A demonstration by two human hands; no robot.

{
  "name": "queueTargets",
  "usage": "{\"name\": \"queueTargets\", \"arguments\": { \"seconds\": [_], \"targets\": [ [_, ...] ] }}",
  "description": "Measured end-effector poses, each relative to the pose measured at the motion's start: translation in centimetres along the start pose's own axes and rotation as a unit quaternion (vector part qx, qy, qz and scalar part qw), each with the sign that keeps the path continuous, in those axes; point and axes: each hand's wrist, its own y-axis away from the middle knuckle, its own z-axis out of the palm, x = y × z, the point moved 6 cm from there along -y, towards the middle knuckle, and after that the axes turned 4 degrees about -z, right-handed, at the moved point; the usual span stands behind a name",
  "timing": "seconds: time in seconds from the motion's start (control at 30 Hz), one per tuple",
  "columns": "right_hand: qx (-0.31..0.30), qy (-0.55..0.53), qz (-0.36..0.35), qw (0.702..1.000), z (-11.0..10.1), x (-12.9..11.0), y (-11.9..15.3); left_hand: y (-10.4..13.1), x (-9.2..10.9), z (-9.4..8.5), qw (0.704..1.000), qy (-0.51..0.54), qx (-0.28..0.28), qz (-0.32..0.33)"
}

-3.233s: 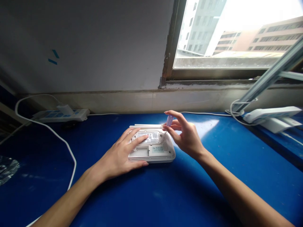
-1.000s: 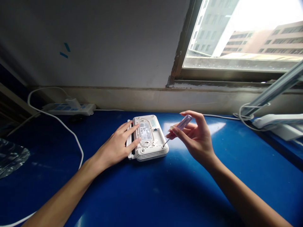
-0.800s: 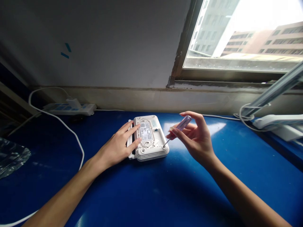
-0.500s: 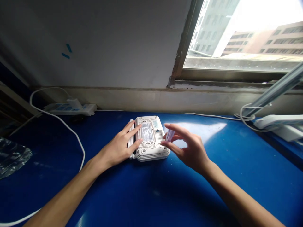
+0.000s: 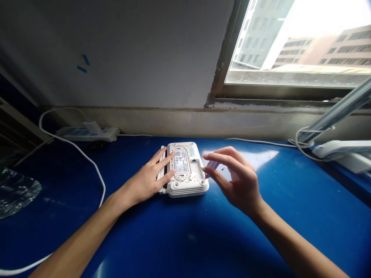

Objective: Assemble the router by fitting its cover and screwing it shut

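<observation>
A white router (image 5: pixel 185 185) lies upside down on the blue tabletop, its vented underside and printed label facing up. Along its left side run white antennas (image 5: pixel 161 173). My left hand (image 5: pixel 147 175) rests on that side, fingers spread flat, with the thumb and a finger on the label. At the router's right edge, by a recess in the underside, my right hand (image 5: pixel 236 175) pinches a small translucent purple piece (image 5: pixel 213 165) between thumb and fingers. Those fingers partly hide the piece, and its exact kind is unclear.
A power strip (image 5: pixel 108 134) with a plugged-in adapter stands back left, its white cable (image 5: pixel 95 170) looping forward. Clear plastic (image 5: pixel 17 193) lies far left. White devices (image 5: pixel 342 148) and a metal pole (image 5: pixel 333 112) are at right, near the window. A bright patch with a small dark speck (image 5: pixel 223 168) shows beyond my right hand.
My right hand has shifted slightly right and turned; the purple piece has tilted and shows less between its fingers. My left hand and the router have stayed in place.
</observation>
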Motion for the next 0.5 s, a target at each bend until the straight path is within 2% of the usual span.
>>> {"name": "queueTargets", "arguments": {
  "seconds": [0.07,0.2,0.4,0.5],
  "targets": [
    [-0.009,0.006,-0.005,1.000,-0.08,-0.07,-0.15,0.02,0.00,0.02,1.000,-0.003,-0.008,-0.006],
    [-0.035,-0.050,-0.002,0.998,-0.09,0.03,-0.04,0.03,0.04,0.05,1.000,-0.009,-0.009,-0.005],
    [0.026,-0.009,0.008,1.000,-0.84,-0.09,-0.23,0.08,-0.06,0.10,1.000,-0.008,-0.016,-0.010],
    [0.026,0.024,-0.010,0.999,-0.95,-0.31,-0.39,0.15,-0.09,0.04,1.000,-0.006,-0.013,-0.009]
  ]
}}
